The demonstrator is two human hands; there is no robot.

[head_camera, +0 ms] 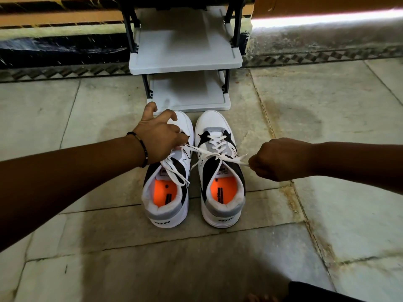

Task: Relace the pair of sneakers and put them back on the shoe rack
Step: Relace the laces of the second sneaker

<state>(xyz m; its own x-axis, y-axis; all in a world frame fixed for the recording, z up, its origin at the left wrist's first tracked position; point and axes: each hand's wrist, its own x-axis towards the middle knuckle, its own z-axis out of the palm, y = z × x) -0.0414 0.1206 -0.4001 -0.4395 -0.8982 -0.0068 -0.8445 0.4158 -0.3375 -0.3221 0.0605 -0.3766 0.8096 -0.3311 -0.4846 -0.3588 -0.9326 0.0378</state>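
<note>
2 white, black and grey sneakers with orange insoles sit side by side on the stone tile floor (327, 105), toes at 12 o'clock, just short of the grey plastic 2-tier shoe rack (185, 55). Right sneaker (220, 171) laced with white flat lace (218, 149), ends pulled taut toward 3 and 9 o'clock. Right hand (277, 160) fisted around 1 lace end. Left hand (159, 136), beaded bracelet (141, 149) on wrist, pinches the other end above left sneaker (168, 188), remaining fingers spread. Left sneaker's lace loose.
</note>
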